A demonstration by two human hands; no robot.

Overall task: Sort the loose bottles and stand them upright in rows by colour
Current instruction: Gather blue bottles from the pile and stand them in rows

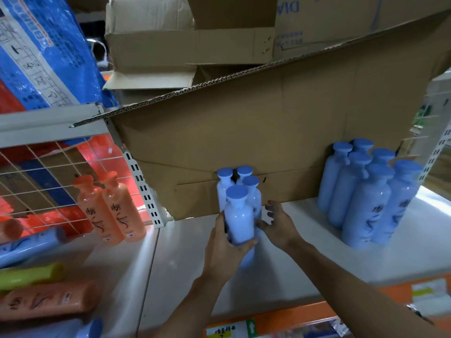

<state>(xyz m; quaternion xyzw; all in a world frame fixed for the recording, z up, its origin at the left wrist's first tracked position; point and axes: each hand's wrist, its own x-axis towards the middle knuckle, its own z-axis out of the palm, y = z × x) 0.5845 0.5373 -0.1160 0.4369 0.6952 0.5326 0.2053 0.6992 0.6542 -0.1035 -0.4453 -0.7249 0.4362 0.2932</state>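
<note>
My left hand (225, 242) grips the front pale blue bottle (238, 220), which stands upright on the white shelf (280, 264) against three more pale ones (244, 181) before a cardboard box (256, 142). My right hand (278, 223) hovers just beside them, fingers spread and holding nothing. A group of deeper blue bottles (366, 191) stands to the right, two orange bottles (112, 208) to the left, and loose bottles (36, 289) lie at the far left.

Bare forearms; a wristwatch (416, 311) (partly cropped) on the right wrist.
</note>
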